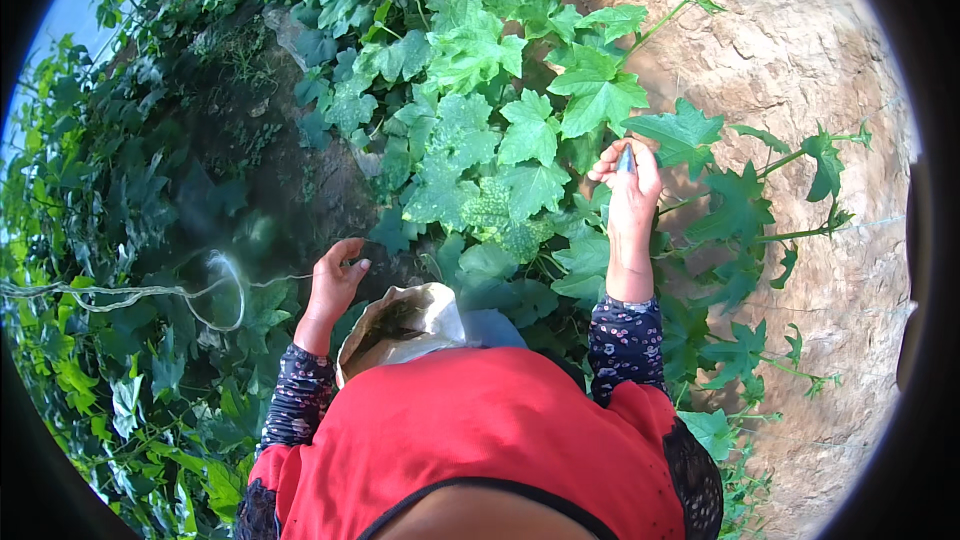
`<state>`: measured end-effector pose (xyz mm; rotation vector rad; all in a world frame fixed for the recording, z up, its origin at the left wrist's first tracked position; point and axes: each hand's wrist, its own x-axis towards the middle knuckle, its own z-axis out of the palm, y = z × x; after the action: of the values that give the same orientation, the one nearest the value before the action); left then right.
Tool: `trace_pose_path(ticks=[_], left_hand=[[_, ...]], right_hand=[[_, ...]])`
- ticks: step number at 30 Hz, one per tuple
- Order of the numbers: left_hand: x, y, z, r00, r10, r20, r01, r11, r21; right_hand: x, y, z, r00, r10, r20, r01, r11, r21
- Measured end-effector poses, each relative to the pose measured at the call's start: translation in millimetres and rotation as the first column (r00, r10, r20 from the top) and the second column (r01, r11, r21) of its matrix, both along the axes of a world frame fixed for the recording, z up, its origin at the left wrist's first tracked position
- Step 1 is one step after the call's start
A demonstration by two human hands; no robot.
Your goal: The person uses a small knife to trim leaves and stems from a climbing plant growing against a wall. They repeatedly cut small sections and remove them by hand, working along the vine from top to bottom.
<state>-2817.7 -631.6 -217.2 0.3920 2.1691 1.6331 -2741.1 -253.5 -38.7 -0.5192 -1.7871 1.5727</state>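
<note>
My left hand is low over the dark leaves, its fingers curled and thumb tip apart from the forefinger. A pale string runs from the left into this hand and appears gripped by the folded fingers. Farther right, my right hand is raised beside the vine's lobed leaves, fingers bent inward. A small blue pointed piece shows along its thumb; whether it is a blade or a cap I cannot make out. The nearest leaf lies just right of those fingertips.
A pale, open-mouthed bag hangs at my waist, against my red top. Dense leafy vines fill the middle, some leaves pale-spotted. Looped strings cross the left side. Bare brown soil lies to the right, with shoots reaching over it.
</note>
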Motion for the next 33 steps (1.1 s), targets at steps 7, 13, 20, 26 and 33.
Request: trace_pose_path(ticks=[7, 13, 20, 26, 33], left_hand=[[-91.2, -91.9, 18.0, 0.809, 0.578, -0.106, -0.509, 0.779, 0.367], [-145.2, -85.4, 27.3, 0.705, 0.708, -0.023, -0.658, 0.667, 0.35], [-215.2, 92.1, 90.8, 0.998, 0.063, -0.004, -0.054, 0.887, 0.458], [-217.8, 238.0, 172.0, 0.683, -0.71, -0.172, 0.717, 0.605, 0.348], [-200.6, 380.6, 187.8, 0.574, -0.686, -0.447, 0.804, 0.575, 0.15]], right_hand=[[-38.8, 66.3, 10.0, 0.964, -0.127, -0.235, 0.162, 0.977, 0.136], [-84.6, 119.9, 2.2, 0.883, -0.451, -0.131, 0.451, 0.734, 0.508], [-115.1, 148.9, -13.2, 0.821, -0.569, -0.036, 0.493, 0.678, 0.546], [-108.4, 131.4, -25.4, 0.883, -0.459, 0.094, 0.359, 0.791, 0.495], [-106.6, 87.9, -24.3, 0.867, -0.475, 0.148, 0.352, 0.795, 0.494]])
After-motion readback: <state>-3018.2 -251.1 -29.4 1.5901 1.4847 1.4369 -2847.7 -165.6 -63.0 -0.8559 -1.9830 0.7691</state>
